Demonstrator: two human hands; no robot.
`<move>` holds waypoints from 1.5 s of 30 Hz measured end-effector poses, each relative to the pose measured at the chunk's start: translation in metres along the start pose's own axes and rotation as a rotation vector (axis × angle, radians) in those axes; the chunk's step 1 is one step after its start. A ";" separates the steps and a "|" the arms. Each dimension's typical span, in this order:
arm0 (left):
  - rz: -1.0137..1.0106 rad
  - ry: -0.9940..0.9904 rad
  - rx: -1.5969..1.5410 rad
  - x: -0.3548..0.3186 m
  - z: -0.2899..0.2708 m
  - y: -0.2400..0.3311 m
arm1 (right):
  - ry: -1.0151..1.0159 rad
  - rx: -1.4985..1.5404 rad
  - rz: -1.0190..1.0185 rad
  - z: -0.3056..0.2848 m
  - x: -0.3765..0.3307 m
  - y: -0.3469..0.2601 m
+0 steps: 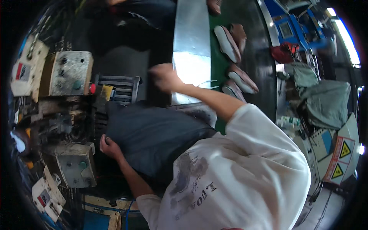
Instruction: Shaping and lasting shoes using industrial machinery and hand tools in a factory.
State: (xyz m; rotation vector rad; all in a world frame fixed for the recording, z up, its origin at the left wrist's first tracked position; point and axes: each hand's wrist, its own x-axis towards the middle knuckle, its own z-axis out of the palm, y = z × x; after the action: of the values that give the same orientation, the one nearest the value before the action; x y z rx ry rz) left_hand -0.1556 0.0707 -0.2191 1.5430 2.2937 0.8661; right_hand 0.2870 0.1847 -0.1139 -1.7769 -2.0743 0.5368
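My left hand (110,147) is beside my dark trousers, near the machine on the left. Its fingers are curled in, and whatever they may hold is too small to make out. Out over the near edge of a shiny metal ledge (191,36) is my right hand (165,78), smeared by motion, so its grip does not show. A thin white lace-like strand (205,82) lies on the ledge, close to my right forearm. Past the ledge, several brown shoes with white soles (228,43) rest on a green belt (217,63).
At left stands a machine with two worn control boxes (71,73), one bearing a red button (92,88). A slatted grey metal rack (120,89) is beside it. Grey cloth covers (327,101) and a panel with yellow warning signs (341,159) are at right.
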 end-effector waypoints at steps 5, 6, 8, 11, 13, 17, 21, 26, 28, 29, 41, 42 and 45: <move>0.007 -0.016 0.023 0.005 0.006 0.000 | 0.373 -0.291 0.718 -0.178 -0.289 0.216; 0.004 -0.011 0.019 0.007 0.008 0.001 | 0.255 -0.245 0.850 -0.200 -0.338 0.228; -0.006 -0.058 0.048 0.011 0.012 0.005 | 0.097 -0.178 1.058 -0.206 -0.409 0.230; -0.045 -0.072 0.065 0.017 0.013 0.027 | -0.071 -0.186 0.835 -0.164 -0.445 0.214; -0.070 -0.055 0.083 0.017 0.011 0.054 | -0.029 -0.044 0.670 -0.129 -0.422 0.220; 0.159 -0.165 -0.115 -0.005 0.003 0.141 | -0.126 0.031 0.906 -0.103 -0.358 0.239; 0.212 -0.565 -0.657 -0.072 0.016 0.251 | 0.155 0.831 0.796 -0.118 -0.312 0.197; -0.004 -1.063 -1.040 -0.141 0.042 0.370 | 0.180 1.451 0.541 -0.127 -0.221 0.078; 0.142 -0.823 -1.079 -0.139 0.036 0.386 | 0.149 1.345 0.562 -0.120 -0.177 0.032; 0.211 -0.644 -0.943 -0.132 0.028 0.385 | 0.095 1.267 0.535 -0.116 -0.158 0.013; -0.373 -0.572 -1.502 -0.161 -0.078 0.234 | -0.664 0.735 0.082 -0.085 -0.128 -0.095; -0.301 -0.536 -1.490 -0.156 -0.083 0.229 | -0.642 0.678 0.028 -0.082 -0.136 -0.097; -0.341 -0.352 -1.418 -0.120 -0.095 0.217 | -0.635 0.595 -0.085 -0.076 -0.147 -0.106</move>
State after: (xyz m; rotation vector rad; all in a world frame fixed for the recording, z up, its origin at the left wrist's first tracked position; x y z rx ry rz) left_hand 0.0099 -0.0128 -0.0289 0.5420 1.0334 1.4364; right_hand 0.2564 0.0287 0.0019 -1.2507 -2.0118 1.6589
